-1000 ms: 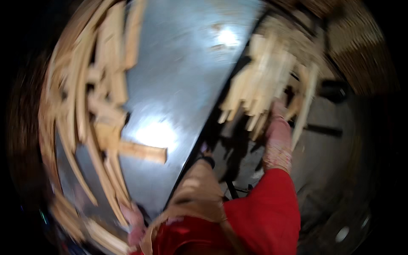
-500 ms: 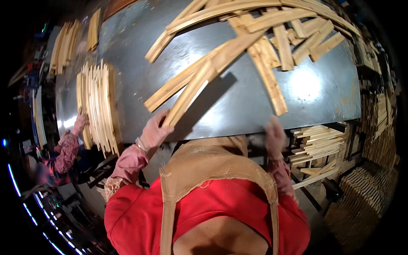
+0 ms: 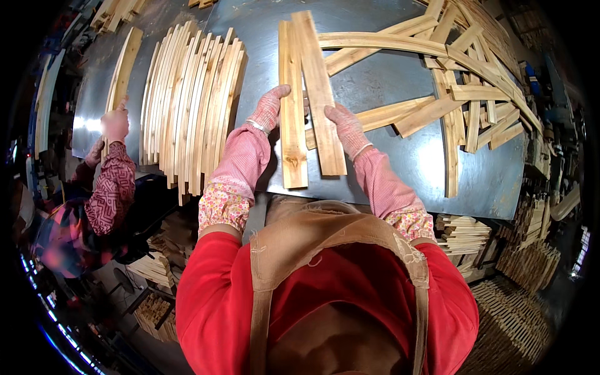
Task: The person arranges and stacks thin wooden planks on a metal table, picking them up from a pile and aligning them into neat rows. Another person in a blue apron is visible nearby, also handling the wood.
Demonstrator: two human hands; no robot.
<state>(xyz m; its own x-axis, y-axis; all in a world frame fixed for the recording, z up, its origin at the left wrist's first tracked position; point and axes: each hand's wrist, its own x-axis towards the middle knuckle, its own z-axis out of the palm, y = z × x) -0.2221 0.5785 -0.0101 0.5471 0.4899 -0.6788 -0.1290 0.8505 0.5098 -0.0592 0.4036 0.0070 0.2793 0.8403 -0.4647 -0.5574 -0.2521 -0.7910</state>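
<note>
Two wooden slats are held up side by side in front of me, above the grey metal table (image 3: pixel 400 150). My left hand (image 3: pixel 270 109), in a pinkish glove, is closed round the edge of the left slat (image 3: pixel 292 125). With the thumb over its face, my right hand (image 3: pixel 345 128) grips the right slat (image 3: pixel 317 94), which leans so that its upper end comes close to the left one. The fingers behind both slats are mostly hidden. Just right of my right hand, more loose slats (image 3: pixel 394 115) lie across the table.
A row of slats on edge (image 3: pixel 187 106) stands to my left. Beyond it a co-worker's hand (image 3: pixel 115 123) touches another slat (image 3: pixel 125 69). A jumbled heap of slats (image 3: pixel 481 94) covers the right far side. Stacked wood (image 3: pixel 465 234) sits below the table's right edge.
My left hand has lifted its slat and turned it upright. My right hand, blurred and without a slat before, now holds a second one beside it. My view has shifted left.
</note>
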